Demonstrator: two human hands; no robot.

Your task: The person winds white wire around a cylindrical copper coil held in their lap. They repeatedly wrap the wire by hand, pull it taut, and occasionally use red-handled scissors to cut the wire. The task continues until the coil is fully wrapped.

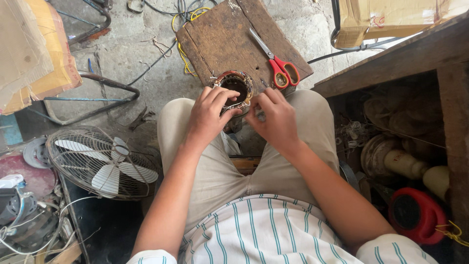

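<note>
From the head view we look down on a seated person working over a small wooden board (pixel 234 39) that serves as the surface. At its near edge sits a ring-shaped motor stator (pixel 235 88), copper windings around a dark bore. The left hand (pixel 207 115) wraps the ring's left side, its grip closed on the rim with the thumb across the front. The right hand (pixel 276 117) rests just beside the ring on the right, fingers pinched narrow; something thin and pale seems held there, but we cannot tell what.

We judge the step in hand to be fine work on the windings along the ring's near edge. Any further handling calls for a steady ring and small, careful finger work, since the wires are thin.

Red-handled scissors (pixel 278 63) lie on the board just beyond the right hand, close but not touching. Yellow and dark wires (pixel 183 54) trail off the board's far corner. A caged fan (pixel 102 164) stands on the floor to the left, well apart. A wooden cabinet (pixel 415 54) crowds the right, with a red round part (pixel 415 215) inside.
</note>
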